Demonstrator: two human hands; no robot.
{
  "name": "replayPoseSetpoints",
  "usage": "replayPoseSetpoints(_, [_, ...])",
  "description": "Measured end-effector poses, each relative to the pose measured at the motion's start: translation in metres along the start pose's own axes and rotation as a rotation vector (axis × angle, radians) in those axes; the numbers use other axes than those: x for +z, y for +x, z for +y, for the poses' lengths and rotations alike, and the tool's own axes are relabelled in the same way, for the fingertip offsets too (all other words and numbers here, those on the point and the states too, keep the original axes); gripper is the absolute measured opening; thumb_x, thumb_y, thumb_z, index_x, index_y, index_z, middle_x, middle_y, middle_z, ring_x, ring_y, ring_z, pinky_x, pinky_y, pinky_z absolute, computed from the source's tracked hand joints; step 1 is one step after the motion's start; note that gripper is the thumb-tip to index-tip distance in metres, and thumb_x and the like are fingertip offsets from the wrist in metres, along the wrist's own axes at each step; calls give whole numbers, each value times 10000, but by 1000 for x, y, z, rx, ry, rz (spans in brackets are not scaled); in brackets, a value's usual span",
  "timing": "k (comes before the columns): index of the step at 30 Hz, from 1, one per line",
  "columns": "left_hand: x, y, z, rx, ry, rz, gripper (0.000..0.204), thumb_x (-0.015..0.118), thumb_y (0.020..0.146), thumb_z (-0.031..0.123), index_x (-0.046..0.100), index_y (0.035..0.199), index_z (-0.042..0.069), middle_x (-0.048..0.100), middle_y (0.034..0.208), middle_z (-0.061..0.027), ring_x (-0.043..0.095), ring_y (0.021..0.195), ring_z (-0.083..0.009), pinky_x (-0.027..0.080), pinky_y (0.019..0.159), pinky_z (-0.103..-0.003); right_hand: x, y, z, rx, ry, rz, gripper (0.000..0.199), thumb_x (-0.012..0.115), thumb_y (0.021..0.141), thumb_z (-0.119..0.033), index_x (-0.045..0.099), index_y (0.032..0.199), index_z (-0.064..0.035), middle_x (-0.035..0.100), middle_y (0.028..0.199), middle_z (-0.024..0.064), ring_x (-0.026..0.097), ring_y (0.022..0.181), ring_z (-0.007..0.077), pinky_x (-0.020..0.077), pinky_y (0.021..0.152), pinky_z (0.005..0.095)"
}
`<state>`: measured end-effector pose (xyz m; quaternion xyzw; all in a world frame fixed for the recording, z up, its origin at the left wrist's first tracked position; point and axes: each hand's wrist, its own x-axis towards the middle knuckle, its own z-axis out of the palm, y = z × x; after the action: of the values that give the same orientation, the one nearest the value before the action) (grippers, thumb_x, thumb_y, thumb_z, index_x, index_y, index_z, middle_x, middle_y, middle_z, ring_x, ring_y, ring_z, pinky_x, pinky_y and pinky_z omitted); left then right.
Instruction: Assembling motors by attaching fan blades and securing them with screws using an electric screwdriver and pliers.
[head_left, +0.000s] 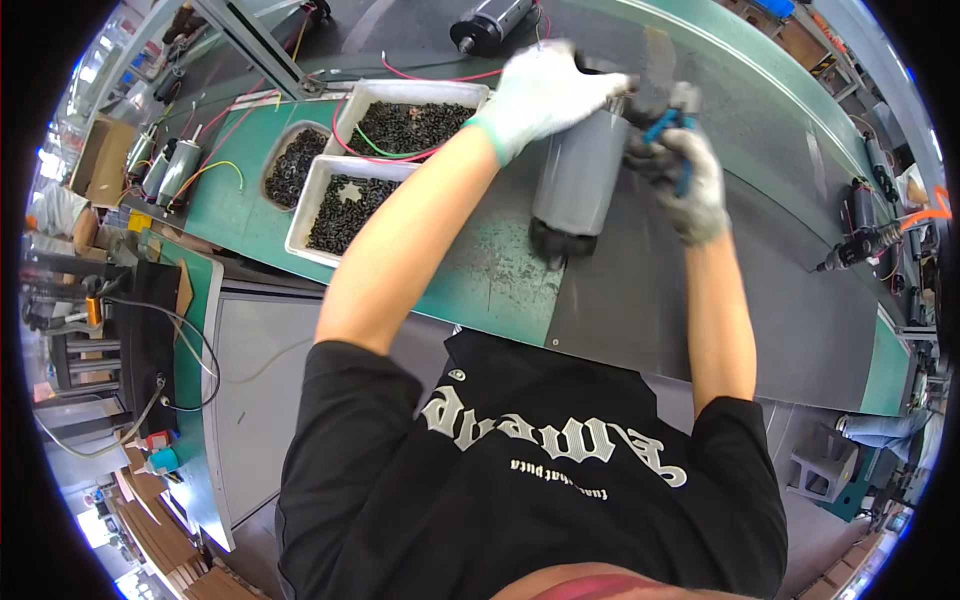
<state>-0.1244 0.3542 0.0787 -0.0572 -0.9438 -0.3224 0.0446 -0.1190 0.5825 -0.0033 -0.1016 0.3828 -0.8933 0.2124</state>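
Note:
A grey cylindrical motor [578, 180] with black ends lies on the bench in front of me, its shaft end toward me. My left hand [550, 88], in a white glove with a green cuff, is closed around the motor's far end; its fingertips are partly hidden. To the right of the motor, my right hand [695, 180], in a soiled grey-white glove, grips a blue-handled tool that looks like pliers [684, 178]. Motion blurs the tool's working end near the motor's far end.
Left of the motor stand two white trays [308, 205] and a tan tray [272, 170] of small black parts. Red and green wires [380, 152] cross them. Another motor [490, 25] lies beyond. A power screwdriver [860, 247] with an orange hose rests at right; more motors [180, 165] stand far left.

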Motion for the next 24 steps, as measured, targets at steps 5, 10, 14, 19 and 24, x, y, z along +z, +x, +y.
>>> replayPoseSetpoints(5, [-62, -107, 34, 516, -246, 163, 627, 816, 711, 317, 550, 1141, -53, 659, 947, -203, 674, 874, -332, 537, 819, -395, 103, -80, -58, -161, -1000, -49, 524, 618, 758, -196, 552, 1205, 71, 629, 1012, 164, 614, 905, 206, 471, 822, 305])
replayPoseSetpoints(10, [-51, -117, 20, 586, -371, 187, 780, 882, 608, 398, 566, 1162, -52, 645, 988, -211, 644, 955, -351, 510, 872, -418, 158, -63, -115, -393, -1783, -377, 560, 584, 713, -173, 584, 1219, 69, 628, 1071, 166, 606, 990, 245, 460, 904, 346])
replayPoseSetpoints(14, [-38, -120, 6, 748, -445, 290, 810, 872, 605, 476, 580, 1134, -62, 641, 1025, -212, 611, 1073, -340, 489, 898, -409, 201, -61, -123, -49, -2133, -521, 525, 618, 772, -206, 584, 1244, 19, 613, 1127, 201, 602, 1051, 306, 454, 939, 376])
replayPoseSetpoints(19, [-59, -125, 17, 829, -329, 186, 773, 909, 579, 375, 579, 1133, -53, 628, 1030, -200, 622, 1004, -333, 498, 874, -437, 284, -36, -57, -148, -2158, -569, 465, 621, 768, -184, 607, 1189, 13, 615, 1056, 187, 606, 969, 291, 460, 860, 373])
replayPoseSetpoints(24, [-60, -120, 27, 799, -142, 224, 579, 870, 631, 301, 630, 1056, -10, 649, 934, -224, 664, 860, -379, 523, 834, -440, 305, -15, -36, -258, -2204, -600, 406, 625, 765, -162, 630, 1134, 7, 617, 986, 173, 611, 887, 277, 466, 781, 370])
